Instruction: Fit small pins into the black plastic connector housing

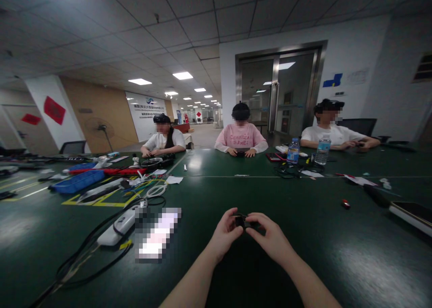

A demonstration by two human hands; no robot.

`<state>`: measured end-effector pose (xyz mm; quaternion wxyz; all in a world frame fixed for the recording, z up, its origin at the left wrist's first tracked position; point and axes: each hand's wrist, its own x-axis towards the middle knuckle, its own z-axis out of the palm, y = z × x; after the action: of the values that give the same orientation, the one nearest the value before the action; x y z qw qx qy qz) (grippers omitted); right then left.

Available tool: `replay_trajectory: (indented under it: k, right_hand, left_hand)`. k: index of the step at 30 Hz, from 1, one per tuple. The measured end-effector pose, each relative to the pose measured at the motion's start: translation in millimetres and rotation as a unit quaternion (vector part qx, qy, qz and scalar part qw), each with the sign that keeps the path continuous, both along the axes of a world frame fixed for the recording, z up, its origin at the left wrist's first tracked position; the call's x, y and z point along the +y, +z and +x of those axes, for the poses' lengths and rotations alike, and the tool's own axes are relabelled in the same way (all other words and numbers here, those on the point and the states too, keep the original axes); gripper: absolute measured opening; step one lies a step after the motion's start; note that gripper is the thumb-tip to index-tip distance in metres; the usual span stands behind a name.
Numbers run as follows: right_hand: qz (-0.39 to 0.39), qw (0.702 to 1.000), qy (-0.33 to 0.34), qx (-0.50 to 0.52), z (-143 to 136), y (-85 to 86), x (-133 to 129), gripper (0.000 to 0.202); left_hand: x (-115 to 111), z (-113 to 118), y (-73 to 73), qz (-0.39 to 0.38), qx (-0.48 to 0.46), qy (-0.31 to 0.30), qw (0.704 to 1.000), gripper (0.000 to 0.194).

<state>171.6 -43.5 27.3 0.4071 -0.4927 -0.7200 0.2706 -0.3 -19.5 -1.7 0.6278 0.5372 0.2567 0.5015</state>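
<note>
One black part, partly finger-hidden, is pinched by my left hand and right hand; two bottles stand toward the worktop's far edge.

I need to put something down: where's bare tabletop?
Bare tabletop runs between the right hand and the small red object, and between the left hand and the bright rectangle. Crowded: the left side, with cables, blue tray.
</note>
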Motion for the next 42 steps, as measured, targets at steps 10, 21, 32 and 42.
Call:
replay_trajectory:
  k: [10, 21, 32, 42]
  right_hand:
    - [-0.005, 1.0, -0.008, -0.007, -0.3, 0.1, 0.7, 0.022]
    - [-0.025, 1.0, -0.009, -0.009, 0.0, 4.4, -2.8, 0.024]
    - [-0.007, 1.0, -0.004, 0.0, 1.3, -2.1, 1.5, 0.024]
    - [-0.017, 1.0, -0.003, -0.011, 0.3, 2.1, -0.8, 0.022]
  left_hand:
    - [-0.3, -0.6, 1.5, -0.006, -0.001, -0.006, 1.0, 0.055]
    - [-1.2, -0.6, 4.1, -0.022, -0.007, -0.004, 1.0, 0.05]
    - [-0.9, -0.6, 5.0, -0.03, -0.023, -0.011, 0.999, 0.055]
    - [-2.7, -1.2, 7.1, -0.04, -0.03, -0.016, 0.999, 0.056]
